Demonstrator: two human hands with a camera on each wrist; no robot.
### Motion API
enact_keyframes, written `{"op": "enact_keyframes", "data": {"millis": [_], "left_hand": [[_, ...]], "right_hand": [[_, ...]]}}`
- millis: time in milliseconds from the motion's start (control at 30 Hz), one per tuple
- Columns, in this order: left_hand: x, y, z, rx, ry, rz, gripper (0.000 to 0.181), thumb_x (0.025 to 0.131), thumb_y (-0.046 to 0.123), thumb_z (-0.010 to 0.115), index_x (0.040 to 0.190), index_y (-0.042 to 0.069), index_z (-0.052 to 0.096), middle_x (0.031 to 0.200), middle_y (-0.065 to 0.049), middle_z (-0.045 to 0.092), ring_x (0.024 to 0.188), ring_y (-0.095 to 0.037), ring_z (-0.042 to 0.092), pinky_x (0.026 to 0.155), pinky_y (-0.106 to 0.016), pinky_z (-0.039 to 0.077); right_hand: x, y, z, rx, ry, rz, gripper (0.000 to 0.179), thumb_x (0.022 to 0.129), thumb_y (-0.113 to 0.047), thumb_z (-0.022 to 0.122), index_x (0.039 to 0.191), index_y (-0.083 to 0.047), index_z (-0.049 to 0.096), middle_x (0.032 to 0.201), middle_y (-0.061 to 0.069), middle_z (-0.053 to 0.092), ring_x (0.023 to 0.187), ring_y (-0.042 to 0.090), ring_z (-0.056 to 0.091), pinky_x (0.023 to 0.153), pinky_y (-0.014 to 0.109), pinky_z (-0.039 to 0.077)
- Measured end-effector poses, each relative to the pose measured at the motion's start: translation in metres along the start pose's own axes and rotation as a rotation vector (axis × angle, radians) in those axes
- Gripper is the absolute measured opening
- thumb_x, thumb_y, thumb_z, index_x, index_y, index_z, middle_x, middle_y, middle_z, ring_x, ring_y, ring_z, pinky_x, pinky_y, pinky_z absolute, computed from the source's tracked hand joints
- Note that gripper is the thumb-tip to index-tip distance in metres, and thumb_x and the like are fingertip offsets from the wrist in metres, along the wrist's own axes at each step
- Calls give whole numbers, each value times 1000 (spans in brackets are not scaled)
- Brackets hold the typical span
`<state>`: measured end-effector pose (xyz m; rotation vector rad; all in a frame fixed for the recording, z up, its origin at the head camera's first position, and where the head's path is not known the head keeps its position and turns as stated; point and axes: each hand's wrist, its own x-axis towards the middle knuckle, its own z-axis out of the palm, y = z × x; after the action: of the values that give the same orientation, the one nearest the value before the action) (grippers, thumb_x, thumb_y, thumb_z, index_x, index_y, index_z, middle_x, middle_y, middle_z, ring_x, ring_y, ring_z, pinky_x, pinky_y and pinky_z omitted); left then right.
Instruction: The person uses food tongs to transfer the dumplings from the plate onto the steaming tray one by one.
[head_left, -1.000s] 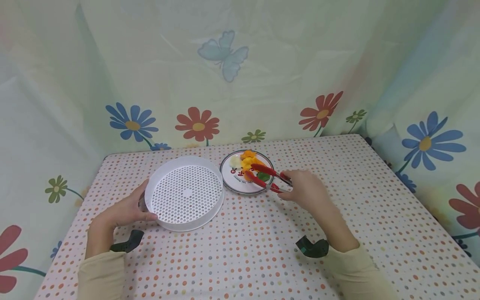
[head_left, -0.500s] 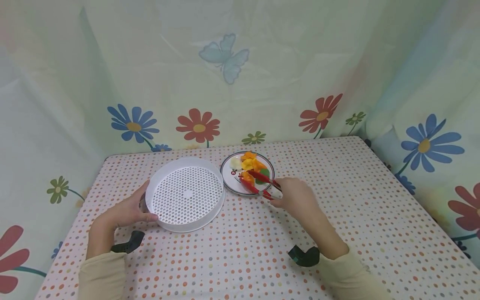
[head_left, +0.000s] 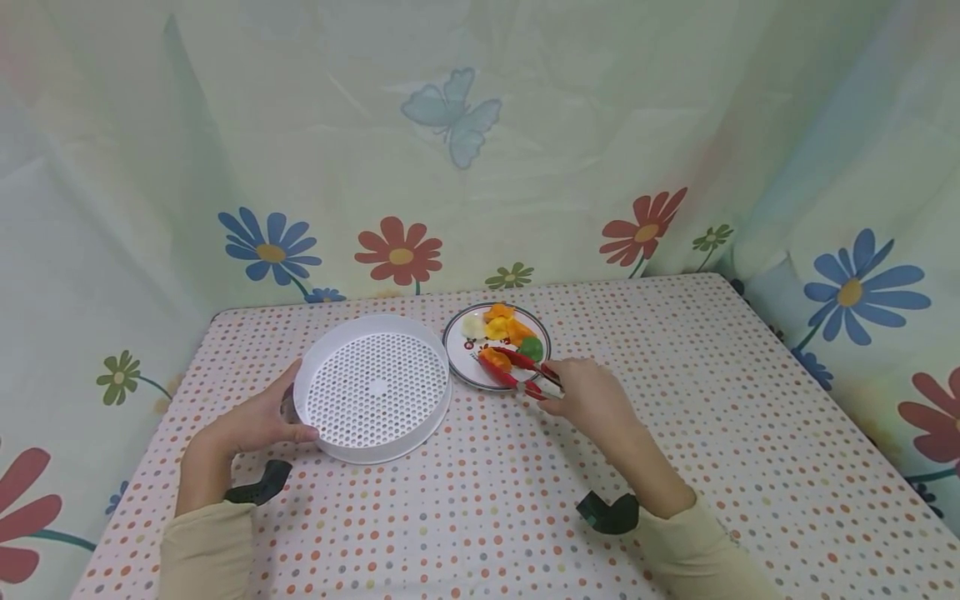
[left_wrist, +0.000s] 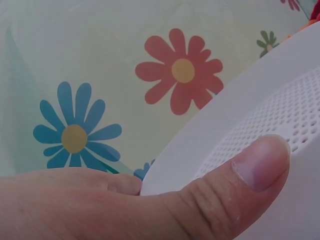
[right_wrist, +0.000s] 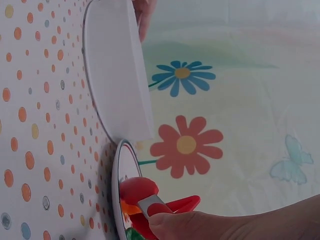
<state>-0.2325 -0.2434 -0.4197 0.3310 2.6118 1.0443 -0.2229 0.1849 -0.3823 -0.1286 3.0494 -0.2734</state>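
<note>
My left hand (head_left: 251, 425) holds a white round sieve (head_left: 378, 387) by its left side. In the left wrist view, the thumb (left_wrist: 262, 162) lies across the sieve's wall. Red-tipped tongs (head_left: 519, 360) are in my right hand (head_left: 596, 404), reaching over a round plate (head_left: 463, 371). Between the tong tips lies an orange piece (head_left: 495, 360) at the plate's near side. A green piece (head_left: 530, 348), a yellow piece (head_left: 497, 327), a white piece (head_left: 472, 326) and other orange pieces (head_left: 520, 332) lie farther back on it. In the right wrist view, a red tong head (right_wrist: 140, 189) covers part of the plate.
The plate stands right beside the sieve's right edge. A dotted cloth (head_left: 420, 533) covers the table. Behind and at both sides hangs a flower-print curtain (head_left: 570, 167). Dark wrist-worn devices (head_left: 609, 512) sit below each hand.
The right hand has moved left and toward me, bringing the tong tips down around the orange piece; the tips have drawn closer together. The left hand and the sieve have stayed put.
</note>
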Motion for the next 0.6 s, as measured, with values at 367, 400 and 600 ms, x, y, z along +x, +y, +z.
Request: {"op": "enact_keyframes", "data": {"millis": [367,400,600], "left_hand": [[-1,-9,0,4,8,6,128,62,38,87,154,15,-1,160,-18,9,146,-42,4,111,-67,8],[1,-9,0,1,7,20,128,62,37,87,153,15,1,159,-18,10,146,-42,5,111,-67,8],[9,-4,-3,-21,1,59,127,62,35,88,153,13,2,159,-17,14,146,-39,8,113,-65,8]], "right_hand": [[-1,-5,-4,37,2,-26,56,73,-27,82,120,-3,64,101,12,70,74,19,56,66,30,52],[-2,-6,-7,39,15,-30,56,74,-28,82,121,-3,63,101,12,70,76,20,57,67,32,53],[-2,-28,-20,65,64,-78,63,77,-33,79,129,-4,58,119,17,66,103,32,61,89,48,52]]}}
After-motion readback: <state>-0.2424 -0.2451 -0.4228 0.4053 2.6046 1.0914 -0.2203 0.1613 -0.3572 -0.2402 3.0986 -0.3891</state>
